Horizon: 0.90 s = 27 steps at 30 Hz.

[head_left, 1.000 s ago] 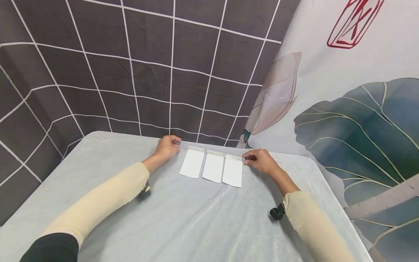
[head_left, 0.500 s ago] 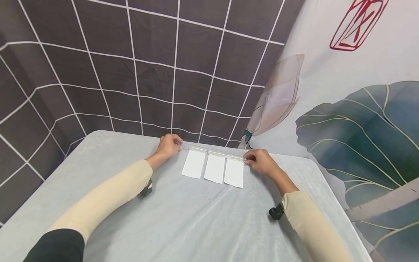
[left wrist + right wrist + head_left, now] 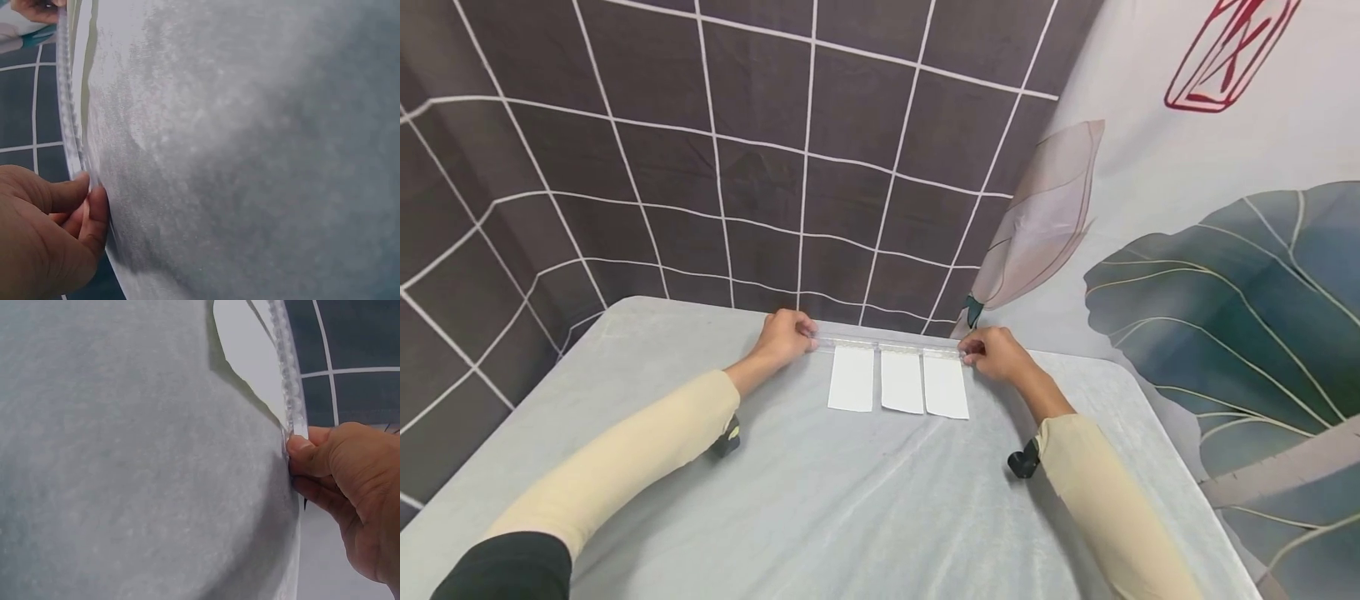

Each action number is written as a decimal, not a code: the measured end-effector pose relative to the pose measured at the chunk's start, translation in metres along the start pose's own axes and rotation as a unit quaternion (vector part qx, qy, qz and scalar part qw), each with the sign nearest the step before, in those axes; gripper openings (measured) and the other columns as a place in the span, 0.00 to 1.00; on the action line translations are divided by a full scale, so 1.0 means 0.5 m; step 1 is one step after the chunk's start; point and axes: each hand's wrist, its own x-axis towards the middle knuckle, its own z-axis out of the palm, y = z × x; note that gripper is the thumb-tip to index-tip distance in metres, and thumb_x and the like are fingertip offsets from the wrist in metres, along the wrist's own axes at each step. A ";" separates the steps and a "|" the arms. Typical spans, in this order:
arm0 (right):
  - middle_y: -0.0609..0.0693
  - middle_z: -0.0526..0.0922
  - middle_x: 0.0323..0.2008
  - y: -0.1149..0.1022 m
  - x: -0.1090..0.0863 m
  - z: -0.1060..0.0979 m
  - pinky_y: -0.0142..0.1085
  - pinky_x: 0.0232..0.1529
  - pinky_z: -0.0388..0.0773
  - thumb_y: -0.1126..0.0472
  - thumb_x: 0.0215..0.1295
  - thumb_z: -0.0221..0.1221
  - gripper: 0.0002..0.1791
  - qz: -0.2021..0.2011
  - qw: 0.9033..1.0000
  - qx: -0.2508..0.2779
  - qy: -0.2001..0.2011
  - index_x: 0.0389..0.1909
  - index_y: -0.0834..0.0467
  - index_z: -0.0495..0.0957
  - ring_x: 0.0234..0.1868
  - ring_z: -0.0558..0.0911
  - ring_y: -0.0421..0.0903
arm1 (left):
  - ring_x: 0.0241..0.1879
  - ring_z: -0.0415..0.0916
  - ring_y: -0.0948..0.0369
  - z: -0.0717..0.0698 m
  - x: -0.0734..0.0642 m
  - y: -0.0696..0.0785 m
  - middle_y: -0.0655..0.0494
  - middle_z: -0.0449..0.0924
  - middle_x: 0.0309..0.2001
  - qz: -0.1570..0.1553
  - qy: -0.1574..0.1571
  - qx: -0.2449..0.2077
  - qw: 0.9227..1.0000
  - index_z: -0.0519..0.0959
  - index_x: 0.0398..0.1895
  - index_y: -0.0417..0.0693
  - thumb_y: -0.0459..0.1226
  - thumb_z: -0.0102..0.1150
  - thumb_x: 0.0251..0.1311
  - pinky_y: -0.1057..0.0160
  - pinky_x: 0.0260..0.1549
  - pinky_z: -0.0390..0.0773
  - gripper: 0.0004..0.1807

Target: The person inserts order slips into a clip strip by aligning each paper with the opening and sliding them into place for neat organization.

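A clear, ruler-like plastic strip (image 3: 887,343) stretches between both hands near the table's far edge. Three white paper pieces (image 3: 901,382) extend side by side from its near edge toward the person; how they are joined to it cannot be made out. My left hand (image 3: 782,337) pinches the strip's left end between thumb and fingers, as the left wrist view also shows at the hand (image 3: 56,225). At the other end, my right hand (image 3: 996,352) pinches the strip. A ridged pattern runs along the strip (image 3: 290,369) in the right wrist view, beside one paper (image 3: 247,347).
A pale grey cloth covers the table (image 3: 820,500). Behind it hangs a dark curtain (image 3: 760,175) with white grid lines, and to the right a white cloth (image 3: 1135,192) printed with leaves. Small black cameras sit at the left (image 3: 727,437) and right wrist (image 3: 1022,461).
My right hand has moved slightly away from the person with its end of the strip, so the strip lies more level. The three papers have swung with it, their near ends shifting rightward.
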 end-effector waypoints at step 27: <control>0.63 0.95 0.47 0.002 0.003 0.010 0.57 0.61 0.93 0.68 0.73 0.72 0.11 0.007 1.000 -0.006 -0.004 0.53 0.66 0.92 0.54 0.92 0.63 | 0.37 0.88 0.57 -0.051 -0.071 0.074 0.44 0.94 0.41 0.003 -0.012 -0.030 0.999 0.90 0.47 0.35 0.28 0.77 0.59 0.70 0.33 0.84 0.13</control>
